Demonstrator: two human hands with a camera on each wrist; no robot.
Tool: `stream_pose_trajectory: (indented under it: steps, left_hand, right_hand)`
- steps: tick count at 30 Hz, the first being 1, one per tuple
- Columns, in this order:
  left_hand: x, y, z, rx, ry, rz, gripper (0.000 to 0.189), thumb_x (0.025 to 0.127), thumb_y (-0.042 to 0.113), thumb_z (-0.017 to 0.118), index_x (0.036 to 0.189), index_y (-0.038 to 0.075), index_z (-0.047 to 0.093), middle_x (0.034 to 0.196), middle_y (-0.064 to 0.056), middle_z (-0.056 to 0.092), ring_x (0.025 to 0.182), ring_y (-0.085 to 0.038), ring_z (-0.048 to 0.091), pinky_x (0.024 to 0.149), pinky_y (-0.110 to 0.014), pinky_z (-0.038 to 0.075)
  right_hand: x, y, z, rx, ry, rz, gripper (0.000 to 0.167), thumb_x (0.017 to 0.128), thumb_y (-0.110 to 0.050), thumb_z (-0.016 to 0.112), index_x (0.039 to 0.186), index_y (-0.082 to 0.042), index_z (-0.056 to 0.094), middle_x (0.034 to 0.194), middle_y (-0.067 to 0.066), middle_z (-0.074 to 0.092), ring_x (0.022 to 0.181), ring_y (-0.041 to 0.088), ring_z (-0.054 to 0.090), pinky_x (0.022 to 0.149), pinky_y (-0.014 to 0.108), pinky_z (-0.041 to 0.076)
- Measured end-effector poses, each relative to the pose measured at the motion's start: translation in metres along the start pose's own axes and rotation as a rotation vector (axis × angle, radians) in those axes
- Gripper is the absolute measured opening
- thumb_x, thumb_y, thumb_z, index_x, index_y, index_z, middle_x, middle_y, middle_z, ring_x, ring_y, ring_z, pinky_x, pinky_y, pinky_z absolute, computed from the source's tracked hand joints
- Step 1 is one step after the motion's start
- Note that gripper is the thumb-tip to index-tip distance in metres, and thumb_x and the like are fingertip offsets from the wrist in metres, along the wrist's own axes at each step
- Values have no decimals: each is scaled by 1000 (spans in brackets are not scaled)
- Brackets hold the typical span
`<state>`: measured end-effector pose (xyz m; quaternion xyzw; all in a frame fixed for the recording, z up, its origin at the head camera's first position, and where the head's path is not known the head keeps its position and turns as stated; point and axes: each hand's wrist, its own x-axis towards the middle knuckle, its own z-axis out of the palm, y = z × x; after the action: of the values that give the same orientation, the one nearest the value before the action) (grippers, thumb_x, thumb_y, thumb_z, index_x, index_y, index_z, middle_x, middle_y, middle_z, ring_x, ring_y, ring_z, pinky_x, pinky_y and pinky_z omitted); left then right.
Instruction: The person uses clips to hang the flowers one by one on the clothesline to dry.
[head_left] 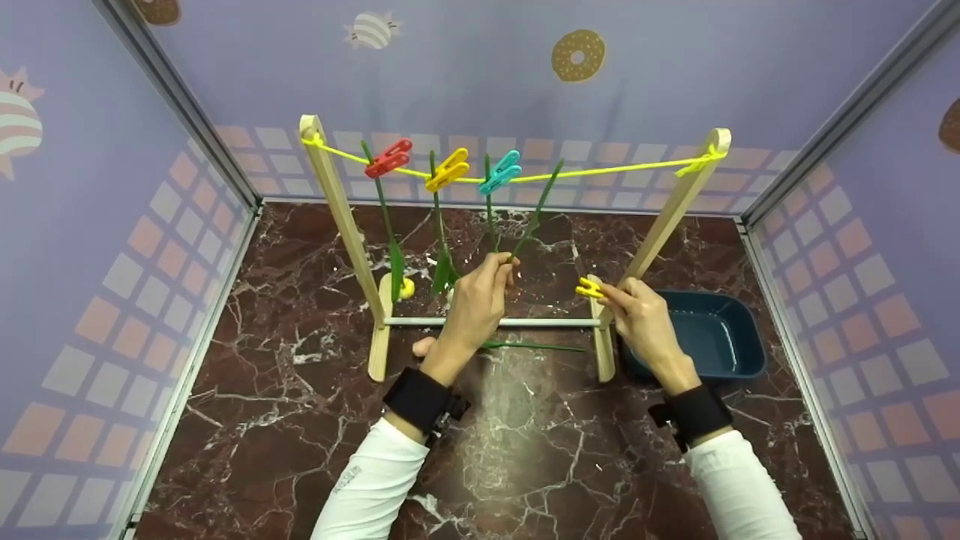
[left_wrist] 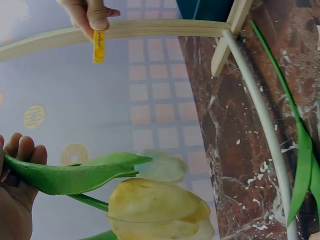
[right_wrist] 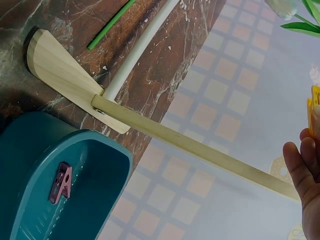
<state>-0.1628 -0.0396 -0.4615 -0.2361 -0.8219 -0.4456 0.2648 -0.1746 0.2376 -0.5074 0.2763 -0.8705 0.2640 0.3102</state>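
My left hand [head_left: 476, 300] pinches the green stem [head_left: 536, 214] of an artificial tulip, whose upper end crosses the yellow line [head_left: 600, 172]. In the left wrist view a long leaf [left_wrist: 75, 177] runs from the fingers, with a yellow tulip bloom [left_wrist: 157, 207] and a whitish bloom [left_wrist: 167, 166] close by. My right hand [head_left: 645, 319], near the right post, pinches a yellow clothespin [head_left: 589, 288]. Red [head_left: 388, 158], orange-yellow [head_left: 448, 169] and blue [head_left: 500, 172] clothespins grip stems on the line. The hanging blooms are partly hidden behind my left hand.
A wooden frame with a left post [head_left: 341, 217] and right post [head_left: 675, 210] holds the line. Its white crossbar [head_left: 555, 322] runs low between the feet. Another tulip [head_left: 540, 346] lies in front. The teal bin [head_left: 754, 367] at right contains a pink clothespin [right_wrist: 60, 183].
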Motion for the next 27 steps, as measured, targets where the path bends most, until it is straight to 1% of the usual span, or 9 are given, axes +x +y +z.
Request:
stream_pose_trajectory:
  steps: [4, 9, 11, 15, 18, 22, 27]
  left_hand:
    - [2, 2, 0, -21, 19, -33, 21, 105, 10, 45, 109, -1, 63, 79, -13, 66, 66, -23, 64, 56, -28, 50]
    - [5, 3, 3, -28, 25, -65, 23, 106, 12, 44, 111, 0, 63, 80, -11, 65, 68, -23, 64, 58, -27, 50]
    - [6, 2, 4, -26, 30, -70, 23, 106, 12, 43, 111, 0, 62, 81, -11, 65, 68, -21, 64, 60, -27, 51]
    - [8, 1, 6, -20, 62, -69, 21, 105, 10, 45, 110, 0, 63, 80, -12, 66, 66, -19, 63, 59, -27, 52]
    - [9, -1, 7, -25, 78, -69, 20, 105, 9, 46, 108, 0, 62, 79, -13, 66, 66, -22, 64, 59, -28, 52]
    - [9, -3, 9, -30, 74, -88, 20, 105, 11, 45, 108, 0, 62, 80, -12, 67, 68, -22, 65, 59, -28, 52]
    - [9, -3, 10, -29, 64, -118, 21, 106, 13, 44, 109, 2, 62, 80, -9, 67, 68, -17, 65, 62, -26, 54]
  right_hand:
    - [0, -1, 1, -2, -2, -13, 26, 81, -1, 78, 107, 0, 76, 73, 9, 55, 61, 14, 46, 55, 22, 33]
    - [1, -2, -1, -2, 6, -15, 27, 80, 0, 79, 106, -1, 77, 72, 9, 56, 60, 14, 46, 54, 23, 33]
    - [2, -2, -2, -3, 13, -14, 26, 79, 0, 79, 105, -1, 77, 72, 9, 56, 59, 14, 46, 54, 23, 33]
    - [6, -3, -4, -8, 16, -25, 24, 81, -2, 78, 105, -1, 77, 72, 9, 56, 60, 15, 47, 54, 24, 35]
    - [9, -4, -6, -10, 24, -38, 23, 82, -1, 77, 106, -1, 77, 74, 11, 56, 62, 17, 49, 56, 26, 37]
    - [13, -7, -10, -6, 38, -59, 26, 83, 3, 75, 108, 0, 76, 78, 13, 56, 66, 20, 50, 58, 29, 37]
    - [21, -14, -15, 21, 71, -77, 27, 80, 6, 76, 106, 1, 76, 77, 14, 56, 66, 22, 49, 58, 28, 36]
